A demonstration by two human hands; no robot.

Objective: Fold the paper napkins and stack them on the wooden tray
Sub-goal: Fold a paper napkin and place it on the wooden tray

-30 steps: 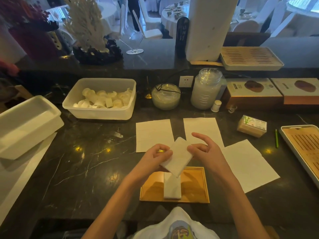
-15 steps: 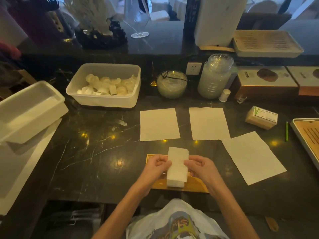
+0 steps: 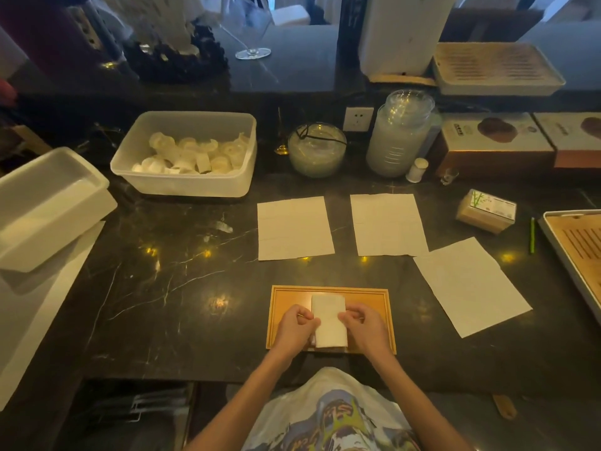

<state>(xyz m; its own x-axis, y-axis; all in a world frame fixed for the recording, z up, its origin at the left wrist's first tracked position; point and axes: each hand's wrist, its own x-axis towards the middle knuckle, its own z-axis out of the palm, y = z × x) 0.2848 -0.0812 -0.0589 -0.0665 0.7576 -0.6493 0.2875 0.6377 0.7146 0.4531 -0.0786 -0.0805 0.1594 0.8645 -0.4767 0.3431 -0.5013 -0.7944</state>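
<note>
Both hands, left (image 3: 294, 330) and right (image 3: 364, 328), curl their fingers around the side edges of a white folded paper napkin (image 3: 328, 322) lying between them on the shallow rectangular wooden tray (image 3: 374, 296) on the dark marble surface (image 3: 162, 288).

The tray (image 3: 330, 289) is a shallow, orange-brown wooden rectangle with a raised rim. It lies flat at the counter's near edge, long side across. On its middle lies a folded napkin (image 3: 328, 323), a narrow white strip pointing away from the person, pinched at its long edges by the left hand (image 3: 294, 328) and right hand (image 3: 362, 327). Beyond the tray, three unfolded napkins lie flat on the counter: left sheet (image 3: 294, 227), middle sheet (image 3: 387, 224), and right sheet (image 3: 471, 284), which is turned askew with its corner touching the middle sheet.
</note>
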